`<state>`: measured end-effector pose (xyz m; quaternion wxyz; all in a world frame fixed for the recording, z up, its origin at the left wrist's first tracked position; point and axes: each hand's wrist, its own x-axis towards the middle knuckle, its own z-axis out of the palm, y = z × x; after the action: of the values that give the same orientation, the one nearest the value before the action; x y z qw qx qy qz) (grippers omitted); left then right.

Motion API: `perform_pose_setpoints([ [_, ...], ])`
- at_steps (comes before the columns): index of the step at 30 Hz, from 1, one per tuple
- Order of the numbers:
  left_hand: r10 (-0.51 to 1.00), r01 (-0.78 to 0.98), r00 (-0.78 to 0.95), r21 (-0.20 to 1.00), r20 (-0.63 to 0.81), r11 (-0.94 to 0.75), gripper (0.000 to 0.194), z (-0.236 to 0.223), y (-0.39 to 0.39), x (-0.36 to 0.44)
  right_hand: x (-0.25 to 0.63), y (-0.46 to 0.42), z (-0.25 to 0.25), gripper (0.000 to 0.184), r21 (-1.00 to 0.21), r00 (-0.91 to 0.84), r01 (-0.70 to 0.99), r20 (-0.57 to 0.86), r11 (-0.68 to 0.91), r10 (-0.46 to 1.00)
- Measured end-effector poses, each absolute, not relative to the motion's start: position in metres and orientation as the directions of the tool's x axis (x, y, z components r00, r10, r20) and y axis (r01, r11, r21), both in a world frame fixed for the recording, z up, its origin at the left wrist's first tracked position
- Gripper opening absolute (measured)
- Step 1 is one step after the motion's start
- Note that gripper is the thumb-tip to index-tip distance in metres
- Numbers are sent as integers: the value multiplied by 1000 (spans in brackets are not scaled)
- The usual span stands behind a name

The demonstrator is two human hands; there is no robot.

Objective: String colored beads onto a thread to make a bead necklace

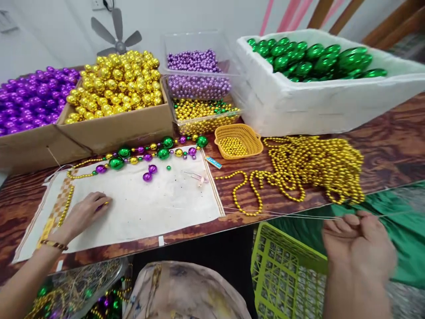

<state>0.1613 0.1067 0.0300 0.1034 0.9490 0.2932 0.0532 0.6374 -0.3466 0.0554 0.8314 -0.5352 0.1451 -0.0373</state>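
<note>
My left hand (86, 213) rests low over the white cloth (139, 204), its fingers pinched around small purple and gold beads (102, 205). Off to the right, my right hand (358, 241) is closed on thin white thread (292, 215), pulled taut across the table's front edge toward the cloth; its far end is too faint to follow. A strand of gold, green and purple beads (116, 163) lies doubled along the cloth's back edge. Loose purple beads (148, 177), a small green bead (168, 168) and a pinkish clip-like item (201, 179) lie on the cloth.
Behind stand cardboard boxes (133, 126) of purple and gold balls, clear plastic bins (207, 122) of small beads and a foam box (332, 106) of green ones. A yellow basket (239, 128) and piled gold bead chain (315, 164) sit right; a green crate (275, 270) stands below.
</note>
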Motion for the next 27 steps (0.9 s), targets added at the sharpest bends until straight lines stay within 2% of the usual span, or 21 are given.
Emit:
perform_pose_setpoints([
  [1,552,540,834,177,23,-823,27,25,107,159,643,-357,57,14,-900,946,-75,-199,429,-254],
  [3,537,525,842,153,46,-837,30,16,108,155,652,-376,61,16,-905,941,-24,-163,424,-295],
  [7,503,501,863,52,45,-864,40,6,106,156,649,-381,70,12,-938,964,154,73,310,-257],
  [10,469,470,878,13,92,-883,43,11,100,175,626,-351,69,22,-972,994,112,106,208,-40],
  [13,420,406,870,110,257,-907,43,30,88,226,591,-307,56,30,-999,948,38,44,27,315],
  [16,347,269,861,247,372,-931,36,62,71,312,558,-269,34,29,-994,795,80,17,-78,607],
  [18,255,134,873,298,416,-945,31,86,59,385,541,-254,14,27,-966,682,226,62,-130,729],
  [22,42,-123,863,289,504,-949,27,135,31,557,519,-246,-29,35,-881,602,458,213,-115,770],
  [25,-46,-187,870,242,491,-952,27,170,1,689,514,-248,-55,33,-824,587,559,313,-94,747],
  [27,-40,-162,885,226,464,-961,30,189,-21,767,514,-250,-62,28,-808,596,576,314,-121,739],
])
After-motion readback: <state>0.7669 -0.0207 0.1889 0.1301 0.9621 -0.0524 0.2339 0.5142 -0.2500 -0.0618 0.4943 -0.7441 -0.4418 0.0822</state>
